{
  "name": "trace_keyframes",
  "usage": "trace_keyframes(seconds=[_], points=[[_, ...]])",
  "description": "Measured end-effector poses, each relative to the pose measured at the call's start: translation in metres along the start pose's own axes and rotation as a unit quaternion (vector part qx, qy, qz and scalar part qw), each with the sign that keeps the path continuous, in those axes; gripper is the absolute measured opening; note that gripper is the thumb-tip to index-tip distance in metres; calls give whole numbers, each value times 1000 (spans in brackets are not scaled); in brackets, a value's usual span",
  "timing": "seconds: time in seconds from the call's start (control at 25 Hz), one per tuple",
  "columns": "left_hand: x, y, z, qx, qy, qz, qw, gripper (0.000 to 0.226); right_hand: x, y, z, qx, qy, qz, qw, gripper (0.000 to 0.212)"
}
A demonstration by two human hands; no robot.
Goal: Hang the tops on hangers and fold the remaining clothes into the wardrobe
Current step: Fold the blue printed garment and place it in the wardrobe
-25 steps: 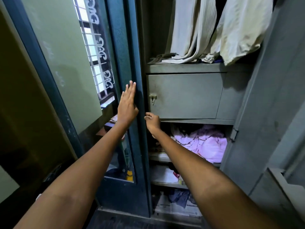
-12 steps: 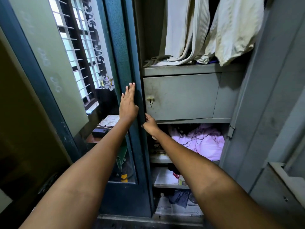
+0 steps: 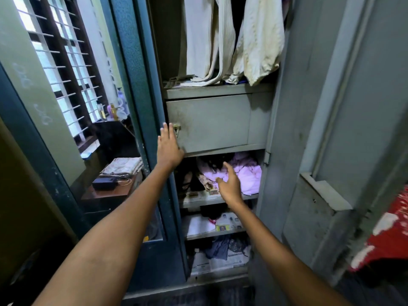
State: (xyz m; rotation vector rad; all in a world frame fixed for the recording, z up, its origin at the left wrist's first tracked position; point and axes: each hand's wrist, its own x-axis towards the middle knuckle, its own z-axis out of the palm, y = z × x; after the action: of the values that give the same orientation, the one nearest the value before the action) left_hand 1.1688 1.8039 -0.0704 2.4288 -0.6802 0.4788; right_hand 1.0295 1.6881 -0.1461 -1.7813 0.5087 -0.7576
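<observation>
Reaching into wardrobe (image 3: 298, 129): my right hand (image 3: 228, 184) wide, empty, at lilac clothes (image 3: 247, 180); left hand (image 3: 169, 146) flat, ten o'clock. Next: grab, fold.

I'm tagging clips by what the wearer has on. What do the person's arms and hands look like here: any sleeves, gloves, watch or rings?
Both arms are bare for their whole visible length, from the bottom edge of the picture to the wrists; no sleeve shows. The left hand and right hand are bare too: no gloves, and no watch, bracelet or ring visible on the sides facing the camera.
</observation>
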Motion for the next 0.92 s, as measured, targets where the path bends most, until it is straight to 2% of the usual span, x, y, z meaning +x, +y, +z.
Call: trace_keyframes(seconds=[0.08, 0.2, 0.32, 0.44, 0.48, 0.56, 0.6, 0.64, 0.68, 0.8, 0.84, 0.92], points=[[-29, 25, 13, -51, -30, 26, 998, 82, -24, -1, -38, -33, 56, -34, 997, 51], [-71, 82, 24, -138, -83, 113, 981, 71, -61, 1, -84, -93, 119, -77, 985, 51], [-122, 154, 20, -263, -101, 212, 936, 50, -100, 5, -114, -133, 142, -122, 973, 47], [-183, 228, -1, -366, -87, 250, 892, 43, -143, 8, -141, -180, 208, -160, 948, 43], [-202, 248, -8, -374, -88, 257, 887, 49, -156, 9, -151, -210, 242, -178, 930, 44], [-231, 279, -16, -371, -87, 246, 891, 79, -174, 6, -170, -255, 334, -197, 886, 39], [-238, 287, -16, -366, -77, 229, 899, 92, -177, 5, -178, -244, 378, -194, 872, 37], [-241, 292, -13, -354, -64, 215, 908, 95, -177, 4, -185, -215, 405, -187, 869, 38], [-240, 295, -10, -338, -50, 208, 917, 90, -177, 5, -191, -172, 406, -175, 881, 41], [-231, 296, -7, -312, -13, 199, 929, 44, -176, 4, -199, -64, 315, -137, 937, 60], [-229, 294, -9, -309, 5, 198, 930, 35, -178, 1, -199, -49, 299, -134, 944, 62], [-229, 284, -12, -299, 20, 192, 935, 32, -184, -7, -192, -33, 286, -138, 948, 61]])
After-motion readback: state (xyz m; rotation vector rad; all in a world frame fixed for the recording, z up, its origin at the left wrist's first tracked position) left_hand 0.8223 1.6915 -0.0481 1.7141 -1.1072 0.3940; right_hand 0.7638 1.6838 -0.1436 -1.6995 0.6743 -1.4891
